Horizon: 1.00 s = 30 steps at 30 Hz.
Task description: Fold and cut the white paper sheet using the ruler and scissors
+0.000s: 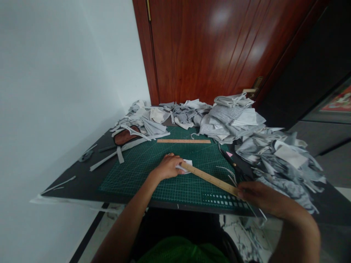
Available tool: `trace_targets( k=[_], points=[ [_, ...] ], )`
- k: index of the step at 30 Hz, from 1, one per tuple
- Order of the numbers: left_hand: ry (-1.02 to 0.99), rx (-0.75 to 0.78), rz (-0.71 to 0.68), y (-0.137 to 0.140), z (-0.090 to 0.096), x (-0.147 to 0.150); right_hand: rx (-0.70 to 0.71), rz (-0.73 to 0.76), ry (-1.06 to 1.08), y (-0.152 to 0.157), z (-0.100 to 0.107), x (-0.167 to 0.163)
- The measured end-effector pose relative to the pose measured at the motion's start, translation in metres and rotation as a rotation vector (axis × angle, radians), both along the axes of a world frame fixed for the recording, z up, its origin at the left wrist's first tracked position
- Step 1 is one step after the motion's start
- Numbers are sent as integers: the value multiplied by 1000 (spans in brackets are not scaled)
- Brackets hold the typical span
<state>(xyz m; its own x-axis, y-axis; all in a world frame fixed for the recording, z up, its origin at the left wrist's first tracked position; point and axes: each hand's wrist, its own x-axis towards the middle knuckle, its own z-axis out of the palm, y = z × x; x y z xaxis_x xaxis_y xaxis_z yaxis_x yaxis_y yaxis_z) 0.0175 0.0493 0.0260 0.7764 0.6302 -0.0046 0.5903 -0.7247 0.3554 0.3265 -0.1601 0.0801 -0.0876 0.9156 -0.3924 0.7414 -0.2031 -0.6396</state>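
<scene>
My right hand (pixel 251 192) is closed around the near right end of a wooden ruler (pixel 211 179). The ruler slants up to the left, and its far end lies at a small white piece of fabric (pixel 188 162). My left hand (pixel 170 166) is on that fabric piece, fingers bent over its left side beside the ruler's tip. Whether the left fingers pinch the fabric or only press it down is hard to see. Both hands are over a green gridded cutting mat (pixel 131 168).
A second wooden ruler (pixel 183 141) lies across the mat's far part. Black scissors (pixel 233 164) rest at its right edge. Grey fabric heaps (pixel 230 120) line the back and right. A brown pouch-like item (pixel 126 136) and fabric strips (pixel 104 160) lie left. Behind stands a wooden door (pixel 208 51).
</scene>
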Motion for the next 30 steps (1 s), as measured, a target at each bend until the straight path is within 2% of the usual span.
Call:
trace_targets(
  k=[8, 11, 14, 17, 20, 24, 27, 30],
  points=[
    [2, -11, 24, 1, -2, 1, 22, -10, 4, -1, 4, -13],
    [3, -15, 27, 1, -3, 1, 19, -85, -17, -13, 9, -5],
    [2, -21, 33, 2, -4, 1, 71, -222, -97, -25, 10, 6],
    [4, -26, 40, 1, -3, 2, 110, -287, -134, -21, 7, 2],
    [5, -25, 51, -1, -1, 1, 134, -189, -120, 4, -1, -26],
    [-2, -15, 52, -2, -1, 1, 146, -22, -107, 36, -15, -80],
    [-6, -6, 48, -2, -1, 1, 107, 3, -115, 46, -23, -114],
    [-9, 1, 45, -1, -2, 0, 91, 9, -114, 52, -28, -133]
  ],
)
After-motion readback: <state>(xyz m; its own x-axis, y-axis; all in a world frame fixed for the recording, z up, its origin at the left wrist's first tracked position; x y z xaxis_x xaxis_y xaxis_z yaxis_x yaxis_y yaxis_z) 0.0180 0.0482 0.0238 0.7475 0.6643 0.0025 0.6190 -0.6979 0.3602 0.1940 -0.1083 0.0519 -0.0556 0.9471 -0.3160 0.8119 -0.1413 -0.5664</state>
